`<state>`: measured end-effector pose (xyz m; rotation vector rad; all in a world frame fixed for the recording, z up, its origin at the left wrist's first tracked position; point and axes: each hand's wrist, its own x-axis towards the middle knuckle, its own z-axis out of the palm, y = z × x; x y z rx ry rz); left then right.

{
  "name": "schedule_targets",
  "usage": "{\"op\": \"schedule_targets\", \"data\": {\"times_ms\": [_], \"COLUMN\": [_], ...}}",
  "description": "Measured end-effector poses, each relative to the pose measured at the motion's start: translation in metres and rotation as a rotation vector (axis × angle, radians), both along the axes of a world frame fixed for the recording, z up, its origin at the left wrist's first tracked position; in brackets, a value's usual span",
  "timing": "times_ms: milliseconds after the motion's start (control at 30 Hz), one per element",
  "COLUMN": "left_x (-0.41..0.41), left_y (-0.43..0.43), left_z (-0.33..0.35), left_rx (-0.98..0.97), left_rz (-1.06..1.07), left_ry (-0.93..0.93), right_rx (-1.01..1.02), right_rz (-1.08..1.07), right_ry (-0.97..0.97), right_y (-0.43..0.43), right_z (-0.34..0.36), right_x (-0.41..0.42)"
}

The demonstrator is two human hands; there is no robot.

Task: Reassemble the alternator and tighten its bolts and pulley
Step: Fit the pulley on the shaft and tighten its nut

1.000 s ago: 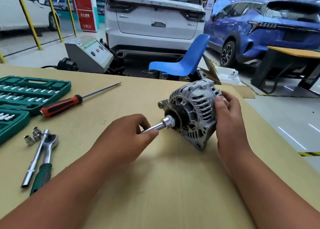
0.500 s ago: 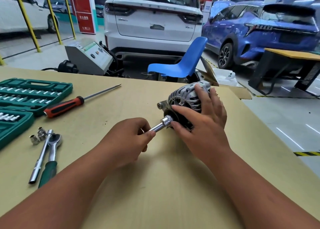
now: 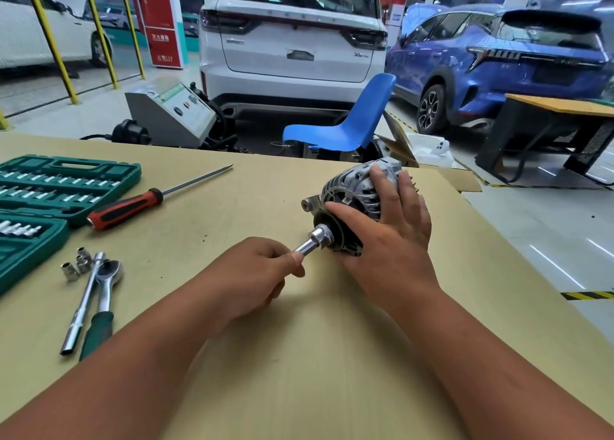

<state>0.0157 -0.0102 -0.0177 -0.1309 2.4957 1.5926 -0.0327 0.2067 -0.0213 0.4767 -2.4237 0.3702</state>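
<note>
A grey alternator [image 3: 352,190] lies on its side on the tan table [image 3: 299,356], its black pulley [image 3: 327,222] facing me. A chrome socket on an extension bar [image 3: 314,241] sits on the pulley's centre. My left hand [image 3: 255,273] pinches the near end of that bar between thumb and fingers. My right hand [image 3: 392,220] lies over the alternator's housing, fingers spread across the top and thumb stretched along the pulley's rim.
Left of my hands lie a ratchet with a green handle [image 3: 99,303], a chrome bar [image 3: 81,306], three loose sockets [image 3: 76,263] and a red-and-black screwdriver [image 3: 139,203]. An open green socket case [image 3: 50,187] fills the left edge. A blue chair [image 3: 352,123] stands beyond the table.
My right hand has moved from the alternator's right side onto its top and front, its thumb now on the pulley. My left hand keeps its hold on the bar.
</note>
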Motion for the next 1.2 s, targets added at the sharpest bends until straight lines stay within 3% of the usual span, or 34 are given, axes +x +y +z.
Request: {"op": "schedule_targets", "data": {"times_ms": [267, 333, 400, 500, 533, 600, 800, 967, 1033, 1100, 1200], "left_x": [0.007, 0.009, 0.005, 0.002, 0.003, 0.004, 0.0, 0.011, 0.012, 0.008, 0.0], "left_y": [0.008, 0.011, 0.009, 0.001, -0.002, -0.006, 0.0, 0.007, 0.009, 0.006, -0.004], "left_z": [0.002, 0.002, 0.004, 0.01, 0.011, 0.01, 0.008, 0.009, 0.005, 0.004, 0.008], "left_rx": [-0.686, -0.751, -0.498, 0.18, 0.27, 0.252, -0.036, -0.809, -0.967, -0.761, 0.092], "left_rz": [0.146, 0.166, 0.155, 0.042, -0.006, -0.066, 0.002, 0.073, 0.131, 0.155, 0.055], "left_ry": [0.443, 0.506, 0.36, -0.108, -0.188, -0.209, -0.047, 0.315, 0.461, 0.43, -0.007], "right_rx": [-0.053, -0.054, -0.053, -0.045, -0.046, -0.052, -0.037, -0.036, -0.033, -0.033, -0.026], "right_rz": [0.021, 0.016, 0.016, 0.013, 0.016, 0.021, 0.011, 0.011, 0.008, 0.007, 0.011], "right_ry": [0.055, 0.068, 0.068, 0.058, 0.055, 0.055, 0.069, 0.095, 0.097, 0.097, 0.082], "right_y": [-0.003, -0.003, -0.002, -0.002, -0.002, -0.002, -0.002, -0.002, -0.003, -0.003, -0.002], "right_z": [-0.004, -0.005, -0.007, -0.007, -0.007, -0.006, -0.006, -0.008, -0.008, -0.008, -0.007], "right_x": [-0.003, -0.005, -0.006, -0.006, -0.006, -0.005, -0.005, -0.006, -0.006, -0.006, -0.006]}}
